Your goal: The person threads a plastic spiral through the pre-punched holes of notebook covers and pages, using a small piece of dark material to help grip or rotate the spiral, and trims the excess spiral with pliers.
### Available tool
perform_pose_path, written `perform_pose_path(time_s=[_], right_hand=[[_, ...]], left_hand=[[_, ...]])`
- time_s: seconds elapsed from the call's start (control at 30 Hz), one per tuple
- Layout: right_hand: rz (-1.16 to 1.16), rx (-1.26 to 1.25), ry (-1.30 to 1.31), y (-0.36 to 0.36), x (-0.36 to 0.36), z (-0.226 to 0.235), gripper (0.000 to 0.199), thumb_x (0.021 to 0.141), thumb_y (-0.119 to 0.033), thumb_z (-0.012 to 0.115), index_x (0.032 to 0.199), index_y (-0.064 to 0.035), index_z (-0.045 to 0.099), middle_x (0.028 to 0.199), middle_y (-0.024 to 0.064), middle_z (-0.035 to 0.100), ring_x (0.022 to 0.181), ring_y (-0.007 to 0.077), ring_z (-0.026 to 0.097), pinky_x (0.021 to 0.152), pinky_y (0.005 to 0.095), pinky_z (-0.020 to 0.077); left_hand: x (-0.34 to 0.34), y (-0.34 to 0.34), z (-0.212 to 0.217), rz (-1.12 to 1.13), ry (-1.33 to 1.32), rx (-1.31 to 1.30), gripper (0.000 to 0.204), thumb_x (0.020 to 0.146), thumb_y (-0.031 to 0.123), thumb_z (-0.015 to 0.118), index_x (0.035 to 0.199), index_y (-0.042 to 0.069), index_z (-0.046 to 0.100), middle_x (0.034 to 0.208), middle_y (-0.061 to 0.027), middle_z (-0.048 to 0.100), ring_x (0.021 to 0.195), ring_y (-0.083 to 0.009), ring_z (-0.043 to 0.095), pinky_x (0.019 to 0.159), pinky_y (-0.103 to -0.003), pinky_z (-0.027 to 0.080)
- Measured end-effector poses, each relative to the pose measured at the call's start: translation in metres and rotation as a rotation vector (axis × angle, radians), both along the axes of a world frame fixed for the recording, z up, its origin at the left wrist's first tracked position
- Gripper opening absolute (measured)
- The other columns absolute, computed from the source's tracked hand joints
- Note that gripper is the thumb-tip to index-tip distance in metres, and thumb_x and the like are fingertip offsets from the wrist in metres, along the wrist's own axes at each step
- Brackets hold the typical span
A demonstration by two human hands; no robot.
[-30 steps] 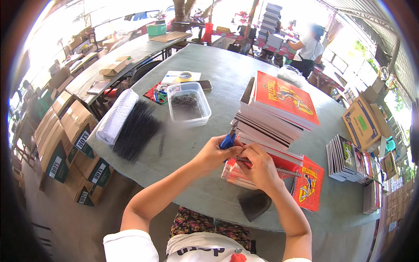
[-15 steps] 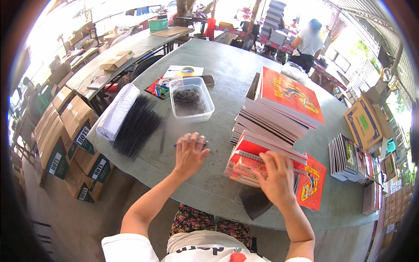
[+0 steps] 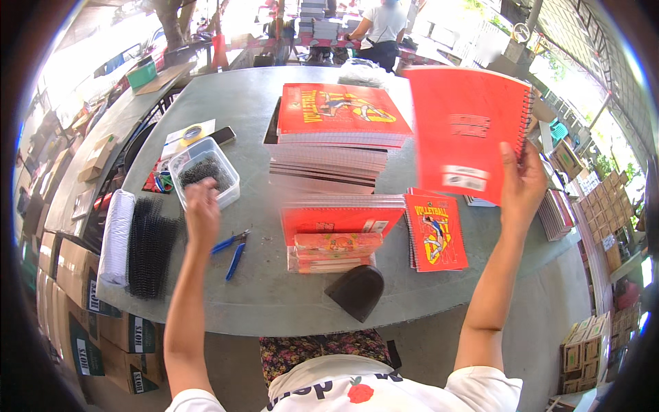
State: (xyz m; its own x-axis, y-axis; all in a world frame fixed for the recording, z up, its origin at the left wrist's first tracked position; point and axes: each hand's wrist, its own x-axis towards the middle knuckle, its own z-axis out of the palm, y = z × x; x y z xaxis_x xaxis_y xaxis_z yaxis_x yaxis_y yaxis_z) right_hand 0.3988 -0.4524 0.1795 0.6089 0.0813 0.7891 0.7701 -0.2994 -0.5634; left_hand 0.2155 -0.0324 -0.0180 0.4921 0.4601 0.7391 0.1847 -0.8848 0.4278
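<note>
Raised at the right is a red spiral notebook (image 3: pixel 463 130), gripped along its coil-bound edge by my right hand (image 3: pixel 525 184). My left hand (image 3: pixel 203 209) is at the near rim of a clear plastic tub (image 3: pixel 233 187) of small dark wire bits; its fingers are bunched together, and anything in them is too small to make out. Blue-handled pliers (image 3: pixel 237 261) lie on the table beside that hand. Finished-looking spiral notebooks (image 3: pixel 437 230) lie below the raised one. In the middle, red-covered books (image 3: pixel 343 218) lean behind a small wrapped bundle (image 3: pixel 336 246).
Black wire coils (image 3: pixel 152 240) lie beside a white roll (image 3: pixel 118 237) at the left. A tall book stack (image 3: pixel 343 110) stands mid-table. A dark wedge-shaped block (image 3: pixel 357 292) sits near the front edge. Tape (image 3: pixel 191 134) and a phone (image 3: pixel 223 135) lie behind the tub.
My right hand has lifted a notebook up and to the right. My left hand has left the pliers on the table and come to the tub. The view has turned rightward.
</note>
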Motion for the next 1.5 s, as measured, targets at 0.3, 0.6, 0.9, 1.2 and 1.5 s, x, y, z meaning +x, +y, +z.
perform_pose_path(time_s=[0.3,0.6,0.9,1.2,1.5], right_hand=[[0.072,-0.533,0.419,-0.145,0.061,-0.160,0.032,0.074,0.012,0.046,0.092,-0.0031,0.068,0.112,0.0137,0.063,0.110,0.0261,0.056,0.094,0.0320,0.0405],[-0.002,-0.567,0.039,-0.042,0.018,-0.147,0.026,0.080,0.001,0.055,0.103,-0.0048,0.066,0.119,0.0142,0.058,0.116,0.0327,0.051,0.098,0.0408,0.0397],[0.473,-0.663,-0.141,0.160,-0.057,-0.116,0.030,0.078,-0.014,0.064,0.108,-0.0098,0.063,0.103,0.0071,0.060,0.087,0.0269,0.058,0.076,0.0379,0.0470],[0.514,-0.496,-0.589,0.133,-0.092,-0.134,0.025,0.074,-0.009,0.064,0.099,-0.0109,0.066,0.085,0.0043,0.060,0.078,0.0219,0.059,0.068,0.0340,0.0480],[0.426,-0.871,-0.115,0.167,-0.060,-0.119,0.031,0.076,-0.034,0.066,0.068,-0.0058,0.056,0.064,0.0086,0.059,0.064,0.0301,0.060,0.056,0.0427,0.0466]], left_hand=[[-0.064,0.024,-0.010,0.174,0.298,-0.079,0.024,0.082,0.012,0.062,0.104,0.003,0.057,0.094,-0.0165,0.057,0.091,-0.0354,0.055,0.082,-0.041,0.044],[-0.140,0.012,-0.043,0.523,0.826,-0.209,0.031,0.089,0.031,0.052,0.091,0.000,0.050,0.082,-0.0276,0.062,0.078,-0.0456,0.061,0.067,-0.053,0.048],[-0.147,-0.035,0.057,0.197,-0.344,-0.664,0.017,0.095,0.022,0.053,0.098,0.006,0.047,0.060,0.0017,0.044,0.054,-0.0027,0.039,0.046,-0.020,0.031],[-0.160,-0.056,0.099,0.241,-0.505,-0.268,0.026,0.093,0.023,0.056,0.106,0.002,0.061,0.072,-0.0011,0.057,0.062,-0.0053,0.051,0.052,-0.021,0.041],[-0.031,-0.148,0.046,-0.429,0.623,-0.591,0.061,0.082,0.006,0.062,0.138,0.012,0.039,0.069,-0.0100,0.062,0.059,-0.0204,0.058,0.062,-0.033,0.049]])
